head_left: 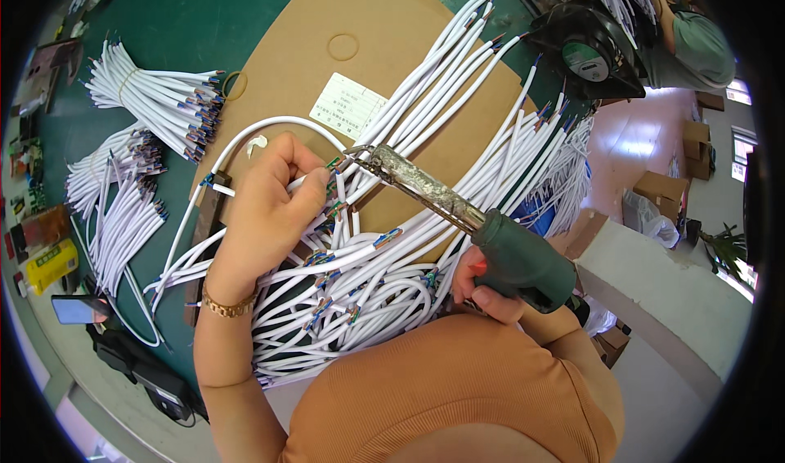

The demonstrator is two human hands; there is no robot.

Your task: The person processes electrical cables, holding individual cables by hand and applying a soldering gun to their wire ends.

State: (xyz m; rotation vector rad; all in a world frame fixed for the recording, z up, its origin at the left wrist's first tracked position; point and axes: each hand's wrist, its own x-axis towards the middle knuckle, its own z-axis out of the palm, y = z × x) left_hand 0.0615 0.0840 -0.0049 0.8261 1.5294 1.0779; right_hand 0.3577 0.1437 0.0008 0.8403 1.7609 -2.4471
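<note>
Stripped white cable end (334, 165) pinched in left hand (274, 197), between thumb and forefinger. Green-handled soldering iron (499, 234) grasped in right hand (484, 289), tip held just beside cable end. White cables (368, 299) heaped near. Brown cardboard sheet (286, 70) laid far on green desk (213, 21); banded cable bundle (155, 99) placed far left.

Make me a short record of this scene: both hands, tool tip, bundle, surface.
Left hand: pinching a white round cable near its stripped, coloured end
Right hand: gripping a soldering iron with dark green handle and metal shaft
Iron tip: close to that end; contact unclear
Banded bundle of white cables: far left
Surface: flat brown cardboard sheet on dark green table
</note>
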